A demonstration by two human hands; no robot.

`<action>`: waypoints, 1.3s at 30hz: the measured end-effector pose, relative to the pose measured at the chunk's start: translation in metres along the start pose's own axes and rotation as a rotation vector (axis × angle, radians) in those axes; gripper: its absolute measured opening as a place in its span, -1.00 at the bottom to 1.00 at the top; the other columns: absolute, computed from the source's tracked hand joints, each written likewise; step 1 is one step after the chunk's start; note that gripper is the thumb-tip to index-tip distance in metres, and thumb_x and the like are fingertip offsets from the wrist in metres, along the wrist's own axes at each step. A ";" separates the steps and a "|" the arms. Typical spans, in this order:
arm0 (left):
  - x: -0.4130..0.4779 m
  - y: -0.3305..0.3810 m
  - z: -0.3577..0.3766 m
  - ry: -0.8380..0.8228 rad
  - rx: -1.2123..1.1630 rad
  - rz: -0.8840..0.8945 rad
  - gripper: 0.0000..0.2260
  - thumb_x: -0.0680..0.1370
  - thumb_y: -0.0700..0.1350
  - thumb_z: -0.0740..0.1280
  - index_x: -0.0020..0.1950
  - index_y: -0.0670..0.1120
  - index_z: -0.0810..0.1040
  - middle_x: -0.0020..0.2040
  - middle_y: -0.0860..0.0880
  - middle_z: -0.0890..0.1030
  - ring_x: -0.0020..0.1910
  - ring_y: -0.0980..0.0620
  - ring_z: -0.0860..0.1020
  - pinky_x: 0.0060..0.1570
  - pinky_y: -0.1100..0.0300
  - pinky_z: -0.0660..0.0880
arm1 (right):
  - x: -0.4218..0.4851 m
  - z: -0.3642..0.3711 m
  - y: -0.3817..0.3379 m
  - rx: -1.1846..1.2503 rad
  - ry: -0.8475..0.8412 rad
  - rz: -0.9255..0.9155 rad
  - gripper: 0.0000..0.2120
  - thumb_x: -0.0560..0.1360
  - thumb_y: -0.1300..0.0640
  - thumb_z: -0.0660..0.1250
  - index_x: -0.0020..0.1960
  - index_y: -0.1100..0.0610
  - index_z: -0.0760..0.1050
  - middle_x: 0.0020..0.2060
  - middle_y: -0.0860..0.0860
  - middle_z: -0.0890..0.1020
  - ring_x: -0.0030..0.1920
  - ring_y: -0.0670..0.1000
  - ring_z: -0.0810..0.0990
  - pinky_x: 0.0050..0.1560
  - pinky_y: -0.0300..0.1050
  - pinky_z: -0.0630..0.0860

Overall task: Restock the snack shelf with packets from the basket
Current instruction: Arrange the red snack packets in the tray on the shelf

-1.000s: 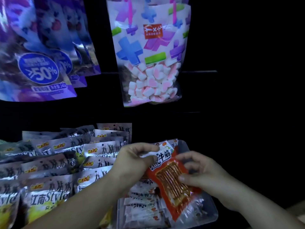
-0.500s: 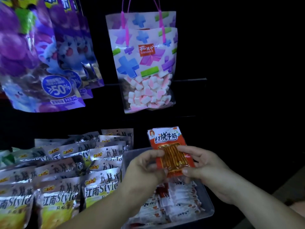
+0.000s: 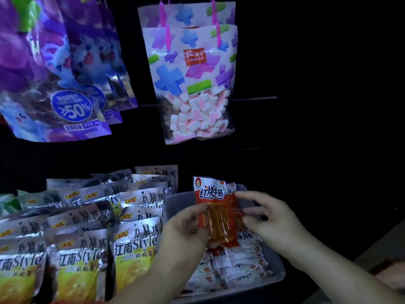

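**Red packet gripped over the tub**

The left hand (image 3: 186, 227) curled its fingers and thumb round the lower left edge of an upright red packet (image 3: 213, 207). The right hand (image 3: 271, 222) hung just beside the packet's right edge, fingers loosely spread, not closed on it. Beneath sat a clear tub (image 3: 279, 275) of white packets (image 3: 230, 270), silver bags (image 3: 135, 244) against its left wall, dark open room to its right.

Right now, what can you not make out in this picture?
Head view:
- Right of the marshmallow bag: too dark to see.
- Purple bags: blurred, cut by the left and top edges.
- Tray middle: hidden by the left hand and its red packet.
- Right hand: whether it pinches the second packet is unclear.
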State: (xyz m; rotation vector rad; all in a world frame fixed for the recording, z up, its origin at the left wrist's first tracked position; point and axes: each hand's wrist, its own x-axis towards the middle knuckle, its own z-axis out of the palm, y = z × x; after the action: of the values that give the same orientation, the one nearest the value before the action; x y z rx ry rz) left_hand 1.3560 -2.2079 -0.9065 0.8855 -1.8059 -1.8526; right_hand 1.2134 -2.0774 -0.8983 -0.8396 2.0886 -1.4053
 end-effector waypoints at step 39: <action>0.011 -0.024 -0.014 -0.008 0.426 0.104 -0.62 0.53 -0.16 0.51 0.28 0.16 0.56 0.34 0.13 0.45 0.25 0.12 0.53 0.26 0.10 0.57 | 0.003 0.021 0.011 0.169 -0.134 0.065 -0.19 0.52 0.59 0.25 0.47 -0.21 0.39 0.28 -0.09 0.55 0.05 -0.10 0.70 -0.24 -0.01 0.70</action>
State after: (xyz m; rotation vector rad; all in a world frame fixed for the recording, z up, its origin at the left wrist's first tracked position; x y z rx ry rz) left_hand 1.3609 -2.2236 -0.9309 0.9022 -2.2505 -1.4319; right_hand 1.2234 -2.0897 -0.9167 -0.7692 1.8520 -1.4270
